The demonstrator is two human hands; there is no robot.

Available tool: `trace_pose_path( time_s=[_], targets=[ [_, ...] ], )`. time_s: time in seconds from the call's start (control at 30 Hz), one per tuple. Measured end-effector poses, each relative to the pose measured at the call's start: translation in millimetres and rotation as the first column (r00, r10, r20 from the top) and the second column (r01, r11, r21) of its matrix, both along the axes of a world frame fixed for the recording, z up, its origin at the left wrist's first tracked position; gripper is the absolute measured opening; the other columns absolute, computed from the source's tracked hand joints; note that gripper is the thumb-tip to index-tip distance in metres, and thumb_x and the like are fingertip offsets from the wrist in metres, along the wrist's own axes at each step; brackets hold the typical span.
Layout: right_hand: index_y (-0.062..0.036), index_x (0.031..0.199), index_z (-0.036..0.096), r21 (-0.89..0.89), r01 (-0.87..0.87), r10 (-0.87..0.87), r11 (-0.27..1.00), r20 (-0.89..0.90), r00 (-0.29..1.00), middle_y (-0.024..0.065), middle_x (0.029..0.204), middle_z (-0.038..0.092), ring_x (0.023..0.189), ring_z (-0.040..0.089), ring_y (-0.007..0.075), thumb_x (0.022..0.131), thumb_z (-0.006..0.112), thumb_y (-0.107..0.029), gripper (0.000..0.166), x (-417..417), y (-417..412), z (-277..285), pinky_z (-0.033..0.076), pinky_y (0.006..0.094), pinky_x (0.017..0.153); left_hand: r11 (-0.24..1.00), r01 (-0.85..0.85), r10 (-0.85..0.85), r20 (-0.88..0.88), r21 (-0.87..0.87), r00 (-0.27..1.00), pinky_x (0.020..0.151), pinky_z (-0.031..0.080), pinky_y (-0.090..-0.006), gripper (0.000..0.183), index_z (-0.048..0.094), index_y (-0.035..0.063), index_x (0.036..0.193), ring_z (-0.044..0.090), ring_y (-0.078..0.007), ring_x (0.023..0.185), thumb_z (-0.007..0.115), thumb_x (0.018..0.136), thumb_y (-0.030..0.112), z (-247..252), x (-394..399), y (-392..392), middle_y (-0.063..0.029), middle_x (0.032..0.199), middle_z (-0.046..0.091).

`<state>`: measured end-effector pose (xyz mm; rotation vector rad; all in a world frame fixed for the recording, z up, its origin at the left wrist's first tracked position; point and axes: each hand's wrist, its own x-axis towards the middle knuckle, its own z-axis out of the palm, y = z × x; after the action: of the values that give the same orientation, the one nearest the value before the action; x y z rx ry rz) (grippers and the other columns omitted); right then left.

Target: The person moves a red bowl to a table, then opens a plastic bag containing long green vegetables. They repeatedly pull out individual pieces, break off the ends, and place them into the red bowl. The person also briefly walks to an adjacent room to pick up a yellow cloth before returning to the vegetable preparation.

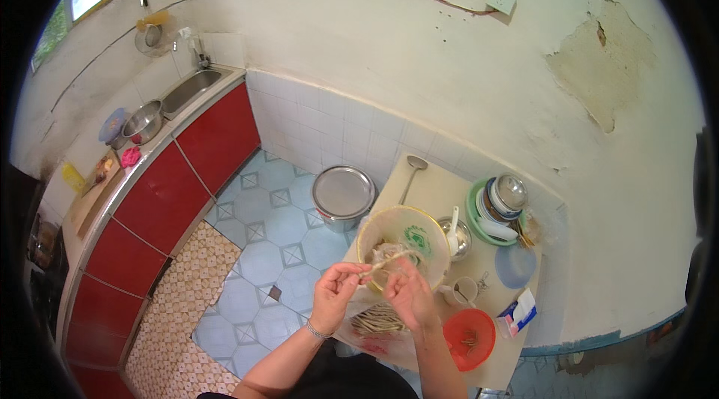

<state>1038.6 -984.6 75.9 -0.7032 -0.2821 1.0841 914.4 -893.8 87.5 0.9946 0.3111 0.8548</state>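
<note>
Above the near side of a yellow-rimmed plastic bucket (444,230), my left hand (337,292) pinches one end of a long, thin, pale green bean pod (387,262). Close on its right, my right hand (407,292) is raised with bent fingers, slightly blurred; whether it touches the pod I cannot tell. Inside the bucket lies a clear plastic bag (385,250). Below the hands, a bundle of long beans (379,320) rests on a plastic bag on the table, partly behind my right hand. A red plastic bowl (486,337) with short bean pieces stands right of my right forearm.
The table (387,191) also bears a ladle (415,166), a steel bowl (462,247) with a white spoon, a green basin (477,225) of dishes, a cup (465,289) and a tissue pack (517,314). A lidded metal bucket (344,194) stands on the floor; red cabinets (168,191) line the left.
</note>
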Motion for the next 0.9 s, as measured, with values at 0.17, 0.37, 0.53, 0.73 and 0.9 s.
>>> trace_pose_path(
  time_s=[0.17, 0.37, 0.53, 0.73, 0.9],
  targets=[
    [0.0004, 0.087, 0.052, -0.083, 0.198, -0.188, 0.977, 0.110, 0.976, 0.0034, 0.063, 0.049, 0.058, 0.044, 0.0114, 0.084, 0.044, -0.014, 0.016, 19, -15, 4, 0.036, 0.0227, 0.056, 0.951, 0.294, -0.301, -0.060, -0.099, 0.952, 0.080, 0.041, -0.0259, 0.020, 0.044, 0.0018, 0.099, 0.053, -0.0156, 0.088, 0.045, 0.080, -0.003, -6, 2, -20, -0.0077, 0.099, 0.051],
    [0.0018, 0.083, 0.052, -0.193, 0.094, -0.052, 0.977, 0.212, 0.976, 0.0038, 0.063, 0.049, 0.056, 0.045, 0.0106, 0.084, 0.044, -0.012, 0.016, 20, -29, 3, 0.037, 0.0212, 0.054, 0.633, 0.712, -0.764, -0.097, -0.303, 0.638, 0.050, 0.027, -0.0162, 0.023, 0.046, 0.0016, 0.099, 0.032, -0.0059, 0.053, 0.031, 0.088, 0.015, -5, 11, -13, -0.0004, 0.073, 0.044],
    [0.0027, 0.084, 0.053, -0.227, 0.124, -0.076, 0.966, 0.211, 0.975, 0.0029, 0.061, 0.050, 0.054, 0.044, 0.0094, 0.084, 0.045, -0.013, 0.018, 22, -39, -3, 0.037, 0.0206, 0.052, 0.597, 0.750, -0.803, -0.210, -0.284, 0.558, 0.046, 0.021, -0.0161, 0.022, 0.047, 0.0030, 0.092, 0.024, -0.0045, 0.052, 0.031, 0.088, 0.016, -9, 16, -17, 0.0045, 0.061, 0.032],
    [0.0023, 0.083, 0.057, -0.305, 0.352, -0.201, 0.885, 0.431, 0.879, 0.0021, 0.061, 0.051, 0.052, 0.044, 0.0063, 0.083, 0.048, -0.016, 0.021, 18, -50, -5, 0.036, 0.0185, 0.050, 0.742, 0.555, -0.316, -0.534, 0.376, 0.784, 0.053, 0.035, -0.0241, 0.023, 0.046, 0.0029, 0.087, 0.037, -0.0108, 0.057, 0.030, 0.088, 0.019, -50, 24, -27, 0.0007, 0.063, 0.041],
    [0.0017, 0.085, 0.056, -0.202, 0.577, -0.235, 0.791, 0.771, 0.592, 0.0025, 0.061, 0.051, 0.054, 0.046, 0.0056, 0.084, 0.046, -0.017, 0.021, -26, -52, 13, 0.037, 0.0180, 0.053, 0.828, 0.366, 0.025, -0.680, 0.424, 0.733, 0.055, 0.037, -0.0262, 0.021, 0.047, 0.0018, 0.083, 0.043, -0.0133, 0.060, 0.032, 0.086, 0.017, -96, 39, -9, -0.0013, 0.065, 0.045]
  ],
)
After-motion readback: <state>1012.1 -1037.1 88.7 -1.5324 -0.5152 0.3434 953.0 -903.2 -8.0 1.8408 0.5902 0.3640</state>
